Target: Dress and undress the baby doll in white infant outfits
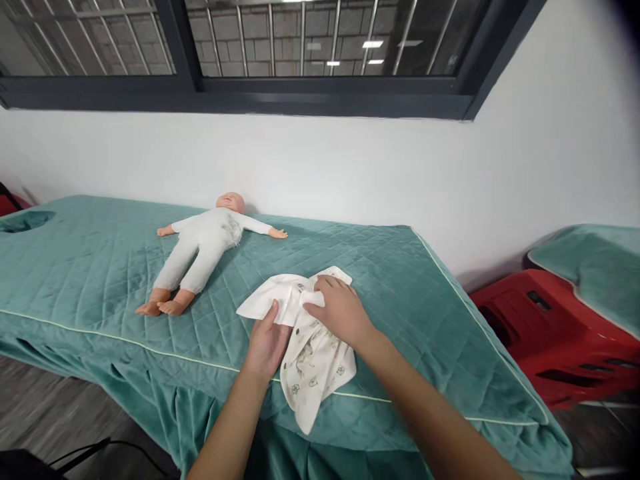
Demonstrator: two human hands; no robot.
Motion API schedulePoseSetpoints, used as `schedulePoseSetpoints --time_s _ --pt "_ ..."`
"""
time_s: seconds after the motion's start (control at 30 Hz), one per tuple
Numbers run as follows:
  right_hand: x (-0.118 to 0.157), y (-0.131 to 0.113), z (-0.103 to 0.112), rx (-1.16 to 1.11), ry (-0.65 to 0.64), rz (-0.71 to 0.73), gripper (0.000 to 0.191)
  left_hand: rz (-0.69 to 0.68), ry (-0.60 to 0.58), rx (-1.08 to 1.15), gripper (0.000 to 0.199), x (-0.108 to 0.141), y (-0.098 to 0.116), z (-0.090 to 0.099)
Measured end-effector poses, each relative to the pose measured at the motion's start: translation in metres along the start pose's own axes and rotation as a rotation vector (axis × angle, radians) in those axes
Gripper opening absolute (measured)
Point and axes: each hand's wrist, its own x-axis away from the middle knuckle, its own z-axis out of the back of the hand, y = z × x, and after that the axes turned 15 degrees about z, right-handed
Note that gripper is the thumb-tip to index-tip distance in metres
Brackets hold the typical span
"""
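A white cloth item with small printed animal figures and dark snaps (pixel 317 360) hangs bunched between my hands, over the front edge of the green quilted bed cover (pixel 390 280). My left hand (pixel 269 340) has its thumb on top of the plain white part, its other fingers underneath and partly hidden. From the right, my right hand (pixel 343 308) pinches the upper part of the cloth between thumb and fingers. Behind and to the left, a baby doll (pixel 213 233) in a white suit lies on its back, arms spread, bare feet towards the front edge.
A red plastic stool or chair (pixel 560 340) stands at the right, partly under another green cover (pixel 595 267). Behind the bed are a white wall (pixel 325 167) and a dark-framed window (pixel 325 100) with bars. A thin black cable (pixel 135 447) shows at the lower left.
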Motion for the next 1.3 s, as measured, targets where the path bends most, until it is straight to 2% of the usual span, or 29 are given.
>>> schedulePoseSetpoints --time_s 0.1,0.17,0.3,0.4,0.53,0.63,0.7,0.73,0.8,0.93,0.97,1.03,1.13,1.2,1.23,1.3 --pt "0.003 0.006 0.008 -0.087 -0.045 0.083 0.012 -0.001 0.029 0.034 0.051 -0.004 -0.001 0.003" --pt "0.004 0.011 0.018 -0.258 -0.019 0.093 0.009 -0.005 0.036 0.062 0.052 -0.006 -0.001 0.005" --pt "0.009 0.018 0.051 -0.759 0.106 0.036 0.023 -0.087 0.061 0.120 0.050 -0.010 0.001 0.005" --pt "0.015 0.027 0.078 -1.018 0.302 -0.079 0.027 -0.114 0.084 0.157 0.048 -0.010 0.002 0.006" --pt "0.031 0.061 0.107 -1.152 0.700 -0.236 0.025 -0.076 0.068 0.181 0.049 -0.009 0.003 0.008" --pt "0.054 0.099 0.114 -1.168 0.959 -0.404 0.026 -0.062 0.034 0.193 0.047 -0.008 0.003 0.008" --pt "0.073 0.120 0.110 -1.097 0.991 -0.526 0.034 -0.059 0.033 0.184 0.046 -0.008 0.003 0.007" --pt "0.081 0.127 0.106 -1.027 0.972 -0.536 0.036 -0.056 0.037 0.176 0.045 -0.007 0.003 0.006" --pt "0.095 0.132 0.092 -0.833 0.821 -0.480 0.039 -0.050 0.040 0.157 0.044 -0.006 0.003 0.003" --pt "0.098 0.118 0.062 -0.293 0.264 -0.252 0.060 -0.061 0.050 0.116 0.041 -0.002 0.002 -0.002" --pt "0.094 0.112 0.057 -0.183 0.147 -0.185 0.061 -0.074 0.060 0.105 0.040 -0.002 0.001 -0.002" --pt "0.083 0.102 0.048 -0.081 -0.017 -0.079 0.049 -0.092 0.079 0.087 0.040 -0.001 0.001 -0.004" --pt "0.068 0.093 0.043 -0.111 -0.102 -0.047 0.015 -0.092 0.111 0.074 0.041 -0.001 0.000 -0.005" --pt "0.064 0.093 0.045 -0.147 -0.089 -0.081 0.005 -0.091 0.117 0.068 0.042 -0.002 -0.001 -0.004" --pt "0.065 0.094 0.047 -0.160 -0.053 -0.108 0.004 -0.096 0.114 0.064 0.042 -0.002 -0.001 -0.004" --pt "0.070 0.098 0.055 -0.169 0.118 -0.182 0.004 -0.108 0.101 0.058 0.043 -0.002 -0.002 -0.002"
